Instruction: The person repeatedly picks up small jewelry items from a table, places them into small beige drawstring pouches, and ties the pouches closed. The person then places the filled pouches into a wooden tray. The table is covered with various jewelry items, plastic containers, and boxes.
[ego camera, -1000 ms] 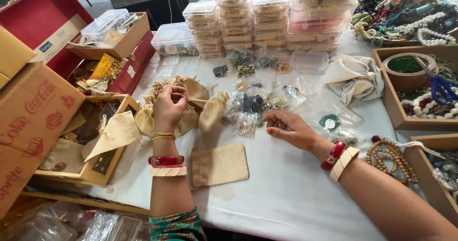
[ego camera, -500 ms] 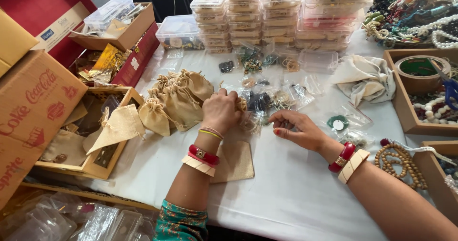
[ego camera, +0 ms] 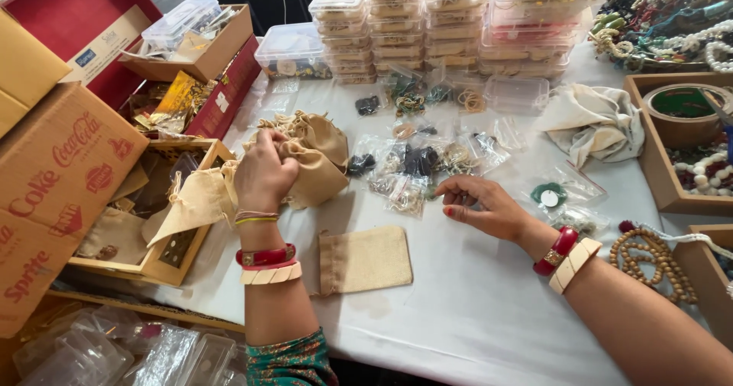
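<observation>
A tan pouch (ego camera: 317, 157) is gripped by the closed left hand (ego camera: 263, 174) at its gathered neck, with its body bulging right toward the packets (ego camera: 416, 164). The right hand (ego camera: 481, 203) is rested on the cloth (ego camera: 458, 310), fingers curled and empty. A flat pouch (ego camera: 366, 260) is laid near, its long axis left-right. Bare cloth is left along the near edge.

two hands (ego camera: 263, 174), one flat cloth pouch (ego camera: 365, 260), one tape roll (ego camera: 685, 111).

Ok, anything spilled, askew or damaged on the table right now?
Nothing looks spilled or broken. The small clear bags lie in a loose scatter mid-table, and one flat beige pouch sits apart from the pile that the left hand grips.
</observation>
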